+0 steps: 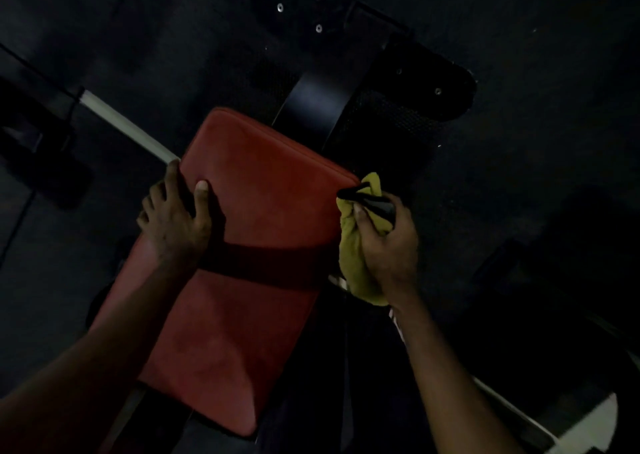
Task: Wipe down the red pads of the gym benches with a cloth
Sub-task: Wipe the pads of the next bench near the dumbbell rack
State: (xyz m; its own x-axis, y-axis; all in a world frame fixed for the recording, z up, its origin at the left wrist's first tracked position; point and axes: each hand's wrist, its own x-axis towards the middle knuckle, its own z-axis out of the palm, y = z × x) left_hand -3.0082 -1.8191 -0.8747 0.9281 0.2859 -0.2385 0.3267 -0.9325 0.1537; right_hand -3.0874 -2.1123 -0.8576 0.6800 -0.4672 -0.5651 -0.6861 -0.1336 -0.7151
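A red bench pad (263,190) runs diagonally through the middle of the head view, with a second red pad (221,342) below it across a dark gap. My left hand (176,218) grips the upper pad's left edge, thumb on top. At that pad's right corner, my right hand (388,242) holds a bunched yellow cloth (356,263) together with a small black object (374,204). The cloth hangs down beside the pad's right edge.
A black metal frame post (315,103) and a perforated black plate (398,117) stand beyond the pad. A pale bar (124,124) slants in from the left. White frame parts (585,422) lie at the lower right. The floor around is dark.
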